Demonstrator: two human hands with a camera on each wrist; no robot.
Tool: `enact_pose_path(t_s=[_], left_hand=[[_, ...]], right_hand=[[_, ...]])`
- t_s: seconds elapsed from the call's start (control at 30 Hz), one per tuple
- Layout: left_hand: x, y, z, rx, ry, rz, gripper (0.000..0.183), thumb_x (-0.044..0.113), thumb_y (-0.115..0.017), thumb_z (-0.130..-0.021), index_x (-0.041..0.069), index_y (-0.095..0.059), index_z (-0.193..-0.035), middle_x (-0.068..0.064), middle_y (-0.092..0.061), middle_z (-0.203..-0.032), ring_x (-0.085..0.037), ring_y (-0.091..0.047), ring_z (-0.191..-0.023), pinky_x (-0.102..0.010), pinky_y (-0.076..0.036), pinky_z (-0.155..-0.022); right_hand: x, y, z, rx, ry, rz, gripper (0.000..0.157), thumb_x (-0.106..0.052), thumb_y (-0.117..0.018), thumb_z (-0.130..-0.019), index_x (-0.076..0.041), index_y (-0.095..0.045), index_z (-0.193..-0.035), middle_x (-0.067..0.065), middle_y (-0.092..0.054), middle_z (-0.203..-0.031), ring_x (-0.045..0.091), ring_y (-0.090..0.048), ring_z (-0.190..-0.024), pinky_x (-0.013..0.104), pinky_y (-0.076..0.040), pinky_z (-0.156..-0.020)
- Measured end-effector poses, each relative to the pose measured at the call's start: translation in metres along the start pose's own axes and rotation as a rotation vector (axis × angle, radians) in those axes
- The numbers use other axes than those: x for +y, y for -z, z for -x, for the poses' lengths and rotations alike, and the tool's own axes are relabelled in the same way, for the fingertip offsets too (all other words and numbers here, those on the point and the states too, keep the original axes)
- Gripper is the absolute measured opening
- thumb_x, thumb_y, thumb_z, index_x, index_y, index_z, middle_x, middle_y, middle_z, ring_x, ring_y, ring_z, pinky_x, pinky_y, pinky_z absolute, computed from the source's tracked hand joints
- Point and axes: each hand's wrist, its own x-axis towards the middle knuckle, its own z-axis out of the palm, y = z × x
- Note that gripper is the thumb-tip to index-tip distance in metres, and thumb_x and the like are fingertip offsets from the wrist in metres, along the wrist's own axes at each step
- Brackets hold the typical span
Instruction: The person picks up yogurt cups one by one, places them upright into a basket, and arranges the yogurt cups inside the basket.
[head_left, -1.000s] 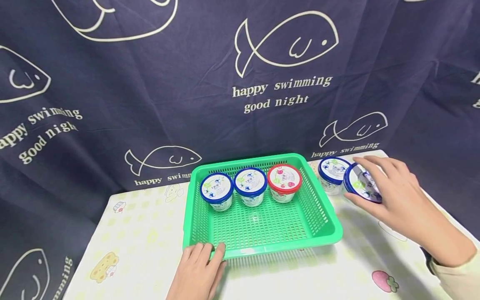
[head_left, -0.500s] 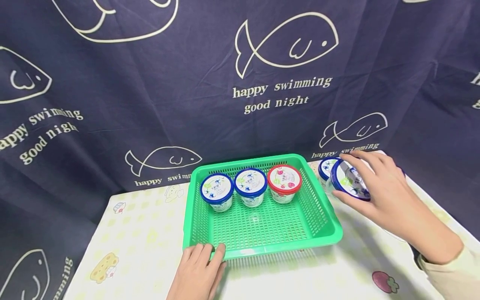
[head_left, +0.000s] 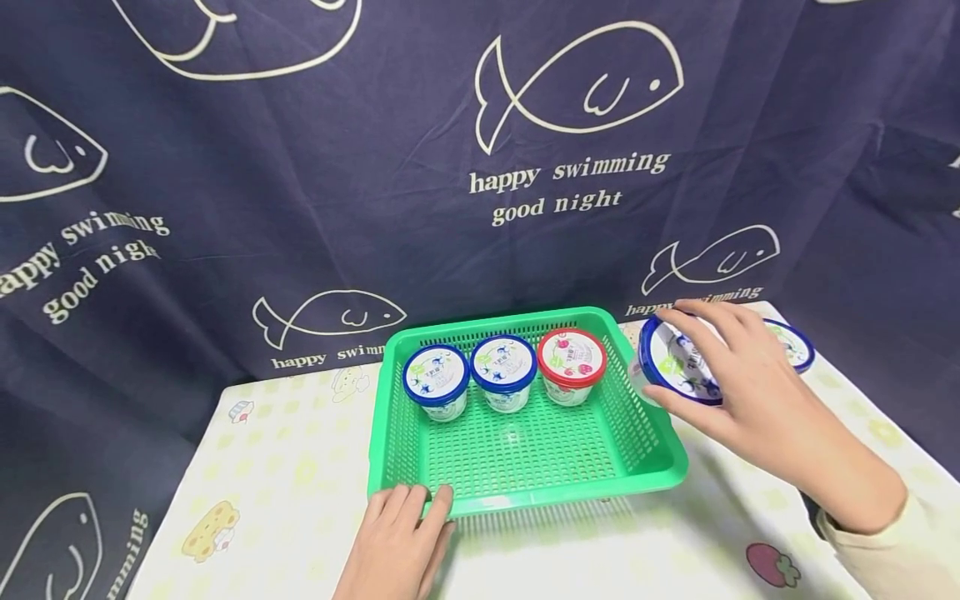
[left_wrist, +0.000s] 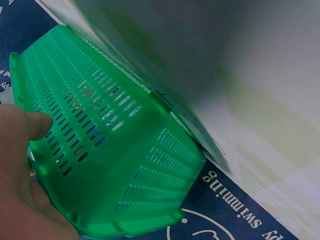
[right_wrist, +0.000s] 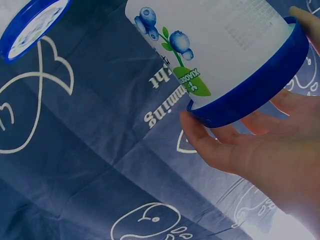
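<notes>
My right hand [head_left: 765,417] grips a white tub with a blue lid [head_left: 671,354] by the lid's edge, just right of the basket. In the right wrist view the held tub [right_wrist: 220,55] shows printed blueberries, with fingers and thumb round its lid. My left hand [head_left: 397,542] holds the near-left rim of a green plastic basket [head_left: 517,502]; the left wrist view shows the thumb against the basket's slotted wall [left_wrist: 95,120]. Along the basket's far side stand two blue-lidded tubs, the left one [head_left: 437,377] and the middle one [head_left: 504,367], and a red-lidded tub [head_left: 572,360].
Another blue-lidded tub [head_left: 791,343] stands on the table behind my right hand, partly hidden by it. A pale checked tablecloth [head_left: 285,475] covers the table. Directly behind the table hangs a dark blue curtain [head_left: 420,225] with fish drawings.
My right hand has carried the blue-lidded tub leftward, closer to the basket, and the tub on the table now shows to the right of the hand. My left hand stays on the rim.
</notes>
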Motion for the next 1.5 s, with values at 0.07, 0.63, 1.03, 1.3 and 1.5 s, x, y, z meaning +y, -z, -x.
enact_pose_path(t_s=[0.07,0.63,1.03,1.3,1.5], left_hand=[[0.000,0.000,0.000,0.005,-0.001,-0.003,0.034,0.034,-0.033,-0.094,0.014,-0.058,-0.106,-0.001,-0.049,-0.081,-0.021,-0.045,-0.071,-0.037,-0.033,-0.069],[0.000,0.000,0.000,-0.021,0.014,0.007,0.036,0.035,-0.032,-0.094,0.014,-0.058,-0.107,-0.001,-0.049,-0.080,-0.020,-0.045,-0.071,-0.036,-0.033,-0.069],[0.000,-0.001,0.001,-0.016,0.014,0.008,0.035,0.035,-0.032,-0.094,0.014,-0.058,-0.107,-0.001,-0.049,-0.080,-0.020,-0.044,-0.070,-0.036,-0.033,-0.068],[0.000,-0.001,0.001,-0.027,0.012,0.020,0.031,0.032,-0.039,-0.091,0.014,-0.058,-0.108,-0.001,-0.049,-0.081,-0.020,-0.044,-0.071,-0.036,-0.033,-0.069],[0.000,-0.001,0.001,-0.025,0.010,0.019,0.031,0.032,-0.040,-0.091,0.014,-0.058,-0.108,-0.001,-0.049,-0.080,-0.020,-0.044,-0.071,-0.036,-0.033,-0.069]], right_hand=[[-0.004,-0.002,-0.002,-0.014,-0.004,-0.006,0.076,-0.039,-0.075,-0.063,-0.014,-0.047,-0.129,0.012,-0.046,-0.126,0.033,-0.037,-0.114,0.050,-0.027,-0.092],[-0.024,-0.027,-0.008,-0.094,0.019,-0.041,0.070,-0.048,-0.069,-0.069,-0.024,-0.045,-0.130,0.000,-0.042,-0.130,0.025,-0.035,-0.120,0.053,-0.030,-0.088],[-0.023,-0.051,0.002,-0.148,0.036,-0.052,0.070,-0.052,-0.066,-0.071,-0.025,-0.044,-0.131,0.001,-0.042,-0.130,0.024,-0.033,-0.120,0.049,-0.028,-0.092],[-0.022,-0.067,0.005,-0.166,0.085,-0.047,0.070,-0.052,-0.065,-0.072,-0.021,-0.044,-0.131,0.002,-0.045,-0.126,0.021,-0.036,-0.118,0.048,-0.030,-0.092],[-0.020,-0.078,0.010,-0.194,0.098,-0.046,0.072,-0.052,-0.065,-0.071,-0.018,-0.045,-0.131,0.004,-0.045,-0.125,0.022,-0.036,-0.118,0.049,-0.027,-0.095]])
